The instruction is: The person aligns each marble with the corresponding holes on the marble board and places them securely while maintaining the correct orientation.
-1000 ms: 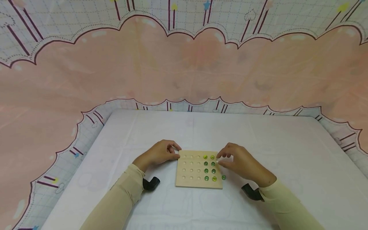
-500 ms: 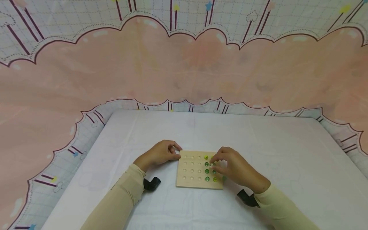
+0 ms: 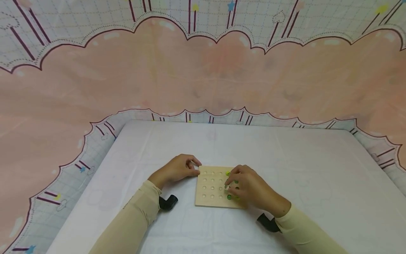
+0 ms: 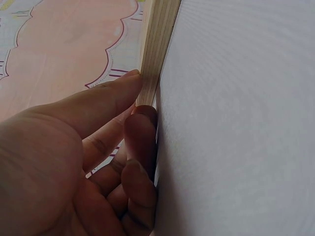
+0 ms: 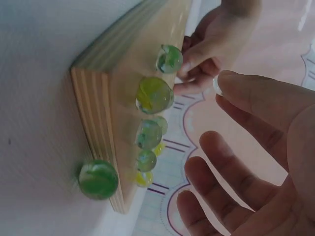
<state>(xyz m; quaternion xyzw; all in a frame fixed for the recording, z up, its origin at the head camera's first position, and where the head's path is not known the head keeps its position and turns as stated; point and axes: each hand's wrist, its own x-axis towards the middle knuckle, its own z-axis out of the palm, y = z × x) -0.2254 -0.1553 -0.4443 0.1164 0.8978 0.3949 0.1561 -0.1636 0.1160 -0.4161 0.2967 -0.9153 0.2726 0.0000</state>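
Note:
A square wooden board (image 3: 207, 204) with rows of round dimples lies on the white table. My left hand (image 3: 176, 169) holds its upper left corner; in the left wrist view the thumb and a curled finger touch the board's edge (image 4: 158, 54). Over the board's right part, my right hand (image 3: 255, 188) pinches a clear marble (image 5: 217, 86) between thumb and forefinger, apart from the surface. Green and yellow-green marbles sit in the right-hand columns, such as a yellow-green marble (image 5: 152, 96) and a green marble (image 5: 169, 59). The right hand hides some of them in the head view.
A loose green marble (image 5: 98, 180) rests on the table beside the board's right edge. Black wrist cameras, the left camera (image 3: 168, 203) and the right camera (image 3: 268, 223), stick out under the sleeves. A patterned cloth (image 3: 190, 77) hangs behind the table.
My right hand has moved left from the board's right edge to over its marble columns, carrying the clear marble. The left hand stays at the corner.

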